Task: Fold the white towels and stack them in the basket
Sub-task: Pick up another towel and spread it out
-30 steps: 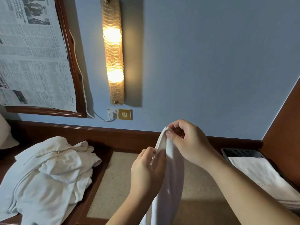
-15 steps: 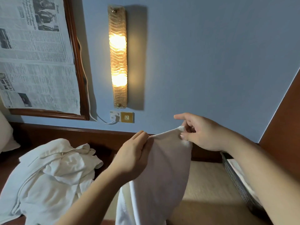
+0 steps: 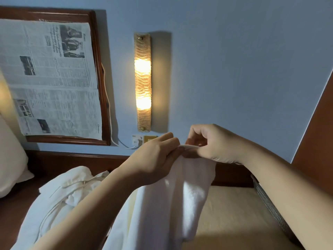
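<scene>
Fingers of your left hand (image 3: pixel 155 159) lie close together and clamp the top edge of the white towel (image 3: pixel 173 204) against the thumb side, while your right hand (image 3: pixel 210 143) pinches the same edge just beside it between thumb and curled fingers, so the two hands nearly touch at the hem. From the head view, the only one given, you hold one towel up in the air in front of the blue wall, and it hangs down bunched and narrow below your hands, over the beige mat on the wooden surface. My reading is that you are in the folding step and working along the top edge to find or match its corners; the next move likely calls for getting the edge taut and the corners aligned before you lay the cloth down, since the limp cloth will sag and twist if one pinch slips. Count what shows: two hands, one towel held, one heap of unfolded white linen (image 3: pixel 59 201) at lower left whose separate pieces cannot be counted, and one mesh basket (image 3: pixel 270 208) at the right, only its near wall in view behind your right forearm, its contents hidden. Also one lit wall lamp (image 3: pixel 142 82) and one framed newspaper (image 3: pixel 52 78).
</scene>
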